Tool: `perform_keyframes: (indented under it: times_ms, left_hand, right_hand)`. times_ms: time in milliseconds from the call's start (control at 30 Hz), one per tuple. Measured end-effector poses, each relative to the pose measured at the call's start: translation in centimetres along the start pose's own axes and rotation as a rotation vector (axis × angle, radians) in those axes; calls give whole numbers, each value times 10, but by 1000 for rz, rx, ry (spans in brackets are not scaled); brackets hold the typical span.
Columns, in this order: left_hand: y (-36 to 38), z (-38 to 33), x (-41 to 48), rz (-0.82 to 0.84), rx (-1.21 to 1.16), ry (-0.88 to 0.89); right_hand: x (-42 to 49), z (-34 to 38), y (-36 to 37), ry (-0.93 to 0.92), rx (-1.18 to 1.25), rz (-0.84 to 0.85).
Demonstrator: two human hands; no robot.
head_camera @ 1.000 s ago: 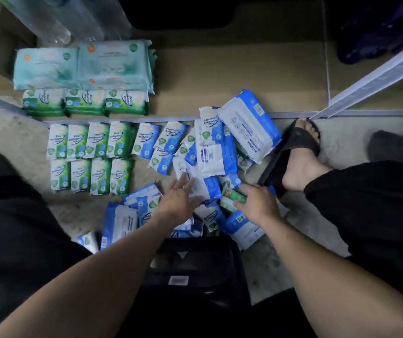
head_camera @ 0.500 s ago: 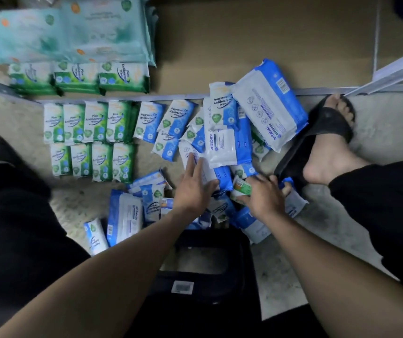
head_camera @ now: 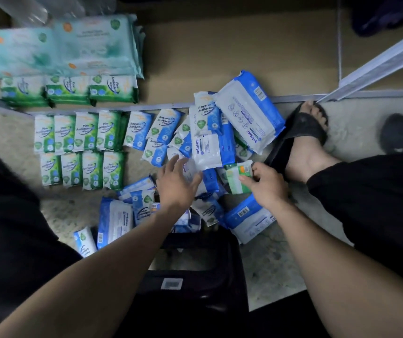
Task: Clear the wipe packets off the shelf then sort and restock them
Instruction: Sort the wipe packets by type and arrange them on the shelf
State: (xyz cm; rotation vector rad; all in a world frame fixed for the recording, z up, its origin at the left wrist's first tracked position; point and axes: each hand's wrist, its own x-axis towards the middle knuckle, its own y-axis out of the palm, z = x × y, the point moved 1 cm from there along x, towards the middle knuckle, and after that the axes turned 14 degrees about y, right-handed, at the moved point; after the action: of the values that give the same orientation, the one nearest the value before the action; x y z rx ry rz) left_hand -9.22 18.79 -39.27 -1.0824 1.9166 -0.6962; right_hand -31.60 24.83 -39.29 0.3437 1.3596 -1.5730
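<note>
Beside the "antabax" pack (head_camera: 207, 152), my right hand (head_camera: 267, 189) pinches a green packet (head_camera: 237, 178), and my left hand (head_camera: 176, 186) has its fingers splayed.

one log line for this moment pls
phase: sorting | right hand: grips green packet | left hand: open over blue pile

Dim light down here. A grey metal rail (head_camera: 293, 98) runs straight across, and behind it lies a flat brown shelf board (head_camera: 220, 57). On the rail's near side, pale speckled floor (head_camera: 266, 269). From the rail's right end a pale metal bar (head_camera: 378, 59) slants away. Well below the rail sits a black plastic object (head_camera: 207, 284) with a barcode label.
</note>
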Motion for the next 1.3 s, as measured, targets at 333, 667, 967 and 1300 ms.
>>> perform_keyframes:
  times_ms: [333, 667, 967, 1300]
  left_hand:
    - [-18, -56, 8, 99, -719, -37]
    - [-39, -36, 21, 20, -892, -206]
    - [-32, 9, 7, -46, -793, -307]
    - [-28, 13, 12, -39, -755, -312]
  right_hand:
    - [-7, 52, -24, -4, 542, 320]
    - [28, 83, -37, -155, 78, -358]
    - [68, 86, -34, -197, -355, -384]
    - [37, 66, -24, 79, -272, -319]
